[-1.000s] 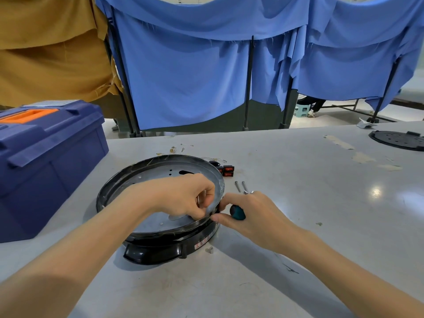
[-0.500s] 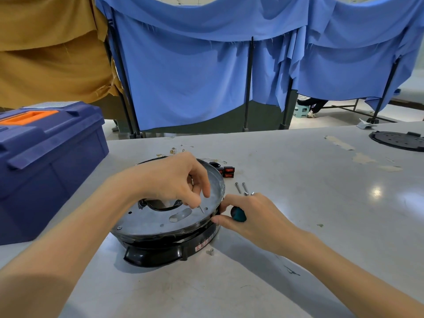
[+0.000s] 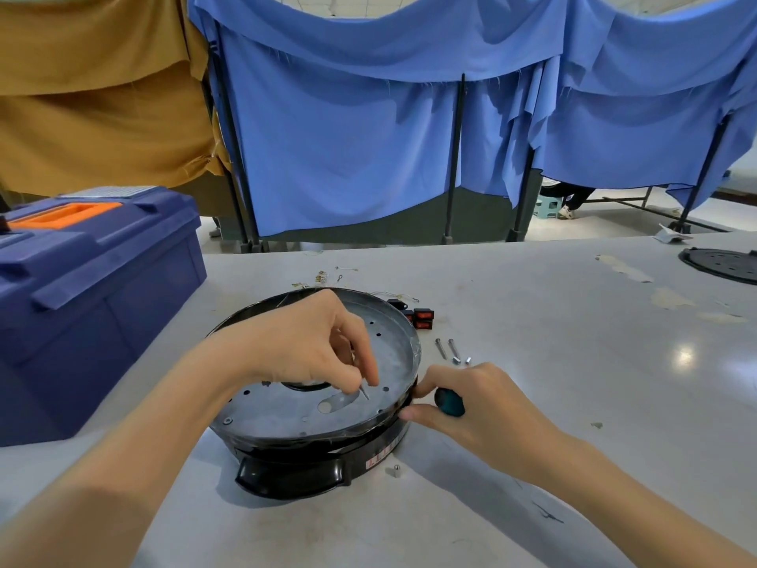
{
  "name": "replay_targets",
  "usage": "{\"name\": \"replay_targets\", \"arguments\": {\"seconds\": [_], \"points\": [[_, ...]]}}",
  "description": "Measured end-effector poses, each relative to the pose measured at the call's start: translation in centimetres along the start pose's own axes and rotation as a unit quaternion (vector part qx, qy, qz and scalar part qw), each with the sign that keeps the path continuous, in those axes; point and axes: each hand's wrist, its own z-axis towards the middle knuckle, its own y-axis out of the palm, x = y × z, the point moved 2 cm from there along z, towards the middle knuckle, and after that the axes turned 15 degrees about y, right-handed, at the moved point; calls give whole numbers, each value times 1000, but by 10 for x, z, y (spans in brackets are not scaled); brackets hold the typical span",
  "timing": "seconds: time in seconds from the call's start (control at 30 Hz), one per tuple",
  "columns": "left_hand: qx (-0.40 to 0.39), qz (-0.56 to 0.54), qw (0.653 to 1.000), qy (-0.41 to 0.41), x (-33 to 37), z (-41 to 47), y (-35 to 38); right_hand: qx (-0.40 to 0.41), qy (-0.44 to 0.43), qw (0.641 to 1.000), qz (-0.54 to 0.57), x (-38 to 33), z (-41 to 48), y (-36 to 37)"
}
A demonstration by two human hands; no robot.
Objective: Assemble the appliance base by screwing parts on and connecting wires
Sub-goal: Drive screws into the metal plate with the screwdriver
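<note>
A round black appliance base [image 3: 311, 465] sits on the table, topped by a grey metal plate [image 3: 286, 416] with several holes. My left hand [image 3: 311, 346] hovers over the plate and pinches a thin metal screw [image 3: 363, 392], its tip at the plate near an oblong slot. My right hand [image 3: 475, 407] rests at the base's right rim, gripping a screwdriver with a teal handle [image 3: 449, 401]; its fingertips touch the rim.
A blue toolbox [image 3: 90, 289] with an orange handle stands at the left. Two long bolts [image 3: 446, 349] and red rocker switches [image 3: 422, 317] lie behind the base, a small screw [image 3: 396, 470] in front. A black disc [image 3: 721, 264] lies far right.
The metal plate, tilted up a second ago, now lies flat on the base. My left hand let go of its rim and holds a screw over the plate. My right hand stayed put.
</note>
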Motion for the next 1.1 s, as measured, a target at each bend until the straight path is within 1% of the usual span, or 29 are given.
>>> {"name": "replay_targets", "arguments": {"seconds": [0.17,0.3,0.47,0.6,0.67,0.73,0.8,0.87,0.97,1.03,1.1], "points": [[0,-31,999,21,1,1,0,4,-9,1000,6,2,0,1],[10,-44,999,20,0,2,5,4,-17,1000,23,5,-1,2],[30,-21,999,40,-5,4,9,7,-22,999,29,6,-1,3],[62,7,996,57,-6,7,19,4,-25,999,19,5,-1,1],[99,25,993,64,-6,8,22,7,-25,1000,17,4,-2,0],[146,38,986,76,-3,6,21,46,-9,998,44,1,-3,-5],[175,31,980,95,4,4,18,89,13,993,78,-3,0,-14],[179,16,977,116,14,3,16,102,17,989,103,-10,4,-21],[173,-3,975,142,28,7,17,75,10,990,122,-22,6,-22],[171,-16,974,149,34,9,19,71,-9,990,120,-28,4,-19],[183,-32,971,150,36,10,19,86,-14,991,104,-28,3,-18]]}}
